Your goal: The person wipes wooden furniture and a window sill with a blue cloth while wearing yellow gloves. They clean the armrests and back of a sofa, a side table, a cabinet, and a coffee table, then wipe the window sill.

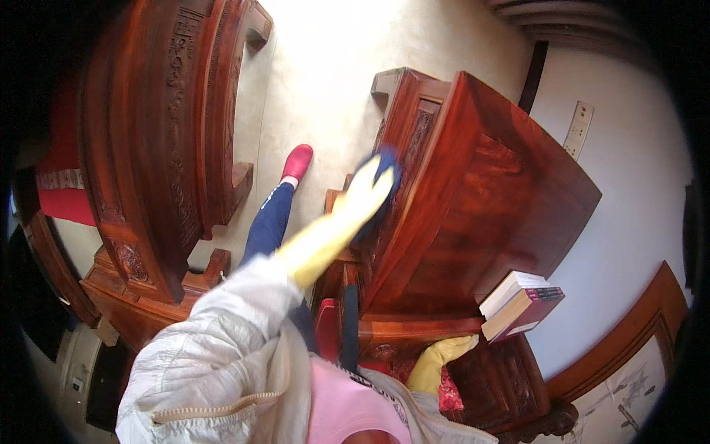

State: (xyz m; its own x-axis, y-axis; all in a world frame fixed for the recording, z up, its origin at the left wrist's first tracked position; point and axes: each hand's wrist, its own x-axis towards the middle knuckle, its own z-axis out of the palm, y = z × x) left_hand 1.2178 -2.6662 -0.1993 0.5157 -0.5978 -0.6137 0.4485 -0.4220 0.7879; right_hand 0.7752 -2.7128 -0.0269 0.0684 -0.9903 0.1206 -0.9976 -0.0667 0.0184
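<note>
My left hand [369,191], in a long yellow rubber glove, is stretched forward and holds a dark blue cloth [388,158]. The cloth lies against the carved front side of a reddish-brown wooden side table [471,211]; hand and cloth are blurred. Lower right, my right hand [446,355], also gloved in yellow, is at the table's near edge, just below a stack of books [521,305]. Its fingers point toward the books, and whether they grip anything cannot be told. The books lie at the near right corner of the polished tabletop.
A carved wooden table [161,139] stands on the left. Between the furniture is a pale floor [327,66], with my red shoe [299,161] on it. On the right wall are a power strip [578,130] and a framed picture [627,383]. A red patterned cushion [450,391] lies beside my right arm.
</note>
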